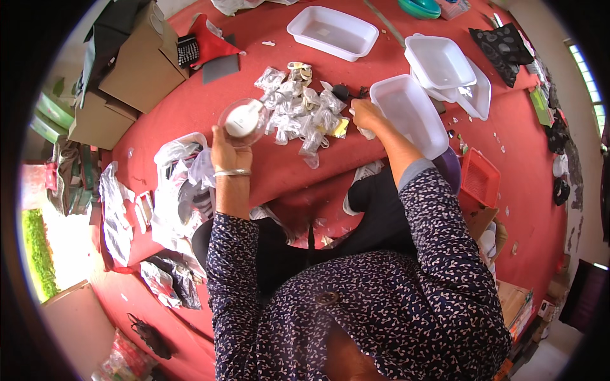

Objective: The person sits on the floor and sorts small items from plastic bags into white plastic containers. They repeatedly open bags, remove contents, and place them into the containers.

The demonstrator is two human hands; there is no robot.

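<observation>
My left hand (230, 154) grips a round, clear plastic container (257, 134) with a white disc showing in it, held up left of a pile. That pile of small clear plastic packets (298, 111) lies on the red cloth, with pale and yellowish items inside the bags. At its right side, my right hand (368, 116) has its fingers curled together, and a bit of whitish plastic shows below them. What exactly they pinch is hard to make out. Just right of that hand sits a white rectangular tub (410, 117).
Another white tub (332, 32) lies at the far side, and stacked tubs (441, 61) stand at the far right. A red basket (480, 178) is at the right. Cardboard boxes (143, 66) rise at the far left. Plastic bags (184, 190) lie beside my left arm.
</observation>
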